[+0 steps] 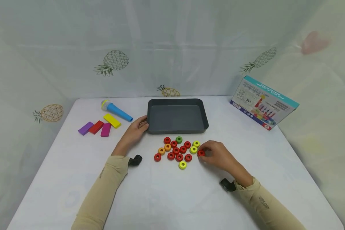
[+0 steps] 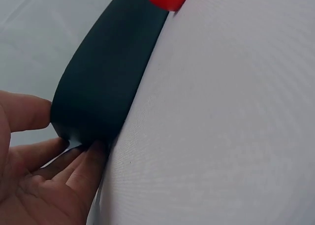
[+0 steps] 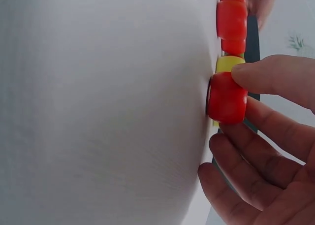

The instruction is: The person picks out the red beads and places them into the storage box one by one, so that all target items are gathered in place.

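Note:
My left hand (image 1: 134, 130) holds the left side of a dark grey rectangular tray (image 1: 176, 131), near its front corner. In the left wrist view the thumb meets the rim and the other fingertips lie against the tray's outer wall (image 2: 106, 77). To the right, my right hand (image 1: 217, 155) pinches a red ring-shaped bead (image 1: 201, 153) between thumb and fingers; the right wrist view shows this red bead (image 3: 227, 98) close up, at table level. More red beads (image 1: 179, 157), yellow beads (image 1: 182, 165), orange beads (image 1: 161, 151) and one green bead (image 1: 179, 139) lie in front of the tray.
A blue toy microphone (image 1: 119, 111) lies back left, beside a yellow block (image 1: 112, 120), a magenta block (image 1: 105, 130), a red block (image 1: 96, 127) and a purple block (image 1: 86, 128). At the back right stands a printed box (image 1: 263, 103). Pale patterned sheeting (image 1: 189, 48) hangs behind the table.

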Available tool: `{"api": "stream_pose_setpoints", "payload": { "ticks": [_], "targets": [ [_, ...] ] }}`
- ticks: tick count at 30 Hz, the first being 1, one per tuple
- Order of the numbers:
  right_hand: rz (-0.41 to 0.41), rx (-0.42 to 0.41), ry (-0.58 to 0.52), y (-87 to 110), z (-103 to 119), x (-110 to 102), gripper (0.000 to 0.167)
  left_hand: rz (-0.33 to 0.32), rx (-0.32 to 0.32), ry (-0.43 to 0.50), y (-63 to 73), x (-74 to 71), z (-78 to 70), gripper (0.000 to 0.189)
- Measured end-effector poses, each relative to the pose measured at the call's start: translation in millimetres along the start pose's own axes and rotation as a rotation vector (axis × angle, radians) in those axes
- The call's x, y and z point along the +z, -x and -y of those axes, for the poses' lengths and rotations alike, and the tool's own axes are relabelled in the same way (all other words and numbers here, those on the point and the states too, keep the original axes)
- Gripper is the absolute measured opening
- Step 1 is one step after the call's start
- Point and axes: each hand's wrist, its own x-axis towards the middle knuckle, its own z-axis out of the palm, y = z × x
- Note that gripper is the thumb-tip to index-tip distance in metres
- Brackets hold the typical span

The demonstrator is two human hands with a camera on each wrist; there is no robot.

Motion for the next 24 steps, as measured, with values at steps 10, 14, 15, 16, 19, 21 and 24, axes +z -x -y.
{"api": "stream_pose_setpoints", "payload": {
  "ticks": [10, 14, 15, 16, 19, 21, 24],
  "targets": [
    [-0.068, -0.067, -0.012, -2.8, -0.8, -12.2, 0.026, 0.003, -0.013, -0.001, -2.2, -0.9, 1.7, 0.057],
    [-0.112, -0.087, -0.017, -6.9, -0.8, -15.9, 0.025, 0.013, -0.009, 0.011, -2.1, -1.6, 1.8, 0.058],
    [-0.123, -0.094, -0.016, -8.1, -1.0, -16.5, 0.025, 0.014, -0.005, 0.013, -1.7, -1.6, 1.8, 0.058],
    [-0.131, -0.099, -0.016, -9.3, -0.9, -17.2, 0.025, 0.014, -0.004, 0.012, -1.5, -1.7, 1.9, 0.058],
    [-0.153, -0.104, -0.01, -13.4, -0.7, -19.4, 0.026, 0.018, -0.007, 0.003, -1.8, -1.6, 2.8, 0.058],
    [-0.165, -0.102, -0.014, -16.4, 0.2, -21.5, 0.026, 0.016, -0.023, -0.009, -2.3, -1.5, 3.1, 0.058],
    [-0.175, -0.104, -0.017, -20.9, 0.5, -24.4, 0.025, 0.011, -0.046, -0.035, -2.6, -0.6, 2.8, 0.058]
  ]
}}
